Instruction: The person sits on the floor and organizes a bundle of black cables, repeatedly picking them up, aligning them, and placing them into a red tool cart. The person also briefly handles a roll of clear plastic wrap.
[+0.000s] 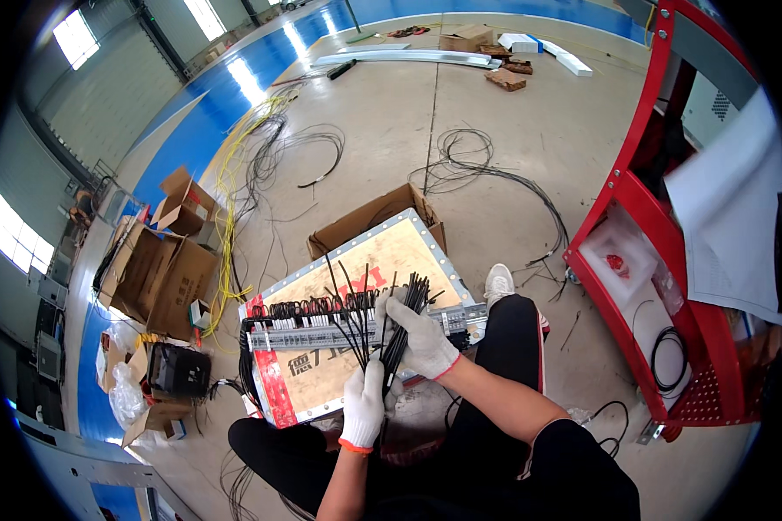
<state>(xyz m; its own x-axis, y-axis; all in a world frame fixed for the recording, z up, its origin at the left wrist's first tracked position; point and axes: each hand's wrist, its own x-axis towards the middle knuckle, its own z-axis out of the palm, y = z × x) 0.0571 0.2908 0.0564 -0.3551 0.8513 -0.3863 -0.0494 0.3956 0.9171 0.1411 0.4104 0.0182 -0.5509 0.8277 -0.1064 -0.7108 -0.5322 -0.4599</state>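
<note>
Both my hands wear white knitted gloves with orange cuffs. My right hand (422,337) is closed around the upper part of a bundle of thin black wires (396,352), whose ends fan upward. Lower down and to the left, my left hand (363,406) has its fingers closed on the same bundle; several loose wires rise above it. Just beyond lies a long grey terminal strip (313,337) with a row of black wire loops (300,308) along its far side. The strip rests on a tan board (391,243) with a riveted metal edge.
Behind the board stands an open cardboard box (330,239). More cartons (161,273) and a black container (178,371) are at the left, beside yellow cable (228,217). Coiled black wires (469,156) lie on the floor. A red metal rack (630,213) rises at the right.
</note>
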